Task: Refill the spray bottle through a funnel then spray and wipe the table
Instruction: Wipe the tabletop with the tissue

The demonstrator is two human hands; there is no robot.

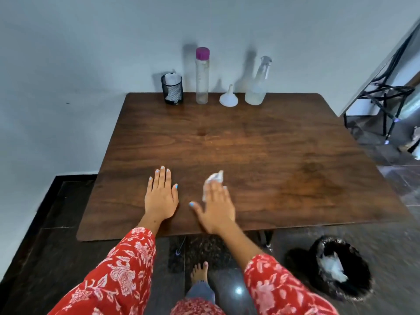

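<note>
Dark wood tabletop [261, 144] vs pale wall; right hand [216, 205] flat, fingers spread, pressing crumpled white tissue [213, 180] onto it. Left hand [161, 196] flat, fingers together, just beside. Clear spray bottle [258, 87] w/ white plastic funnel [228, 98] at far edge

Soft, even indoor light. Water bottle [202, 76] and spray bottle [258, 84] throw faint shadows up-left on the wall [68, 53]. Glare spot on floor tile [238, 290]. Right hand [216, 205] motion-blurred. Wide-angle bending at edges; bin [341, 268] smeared.
</note>
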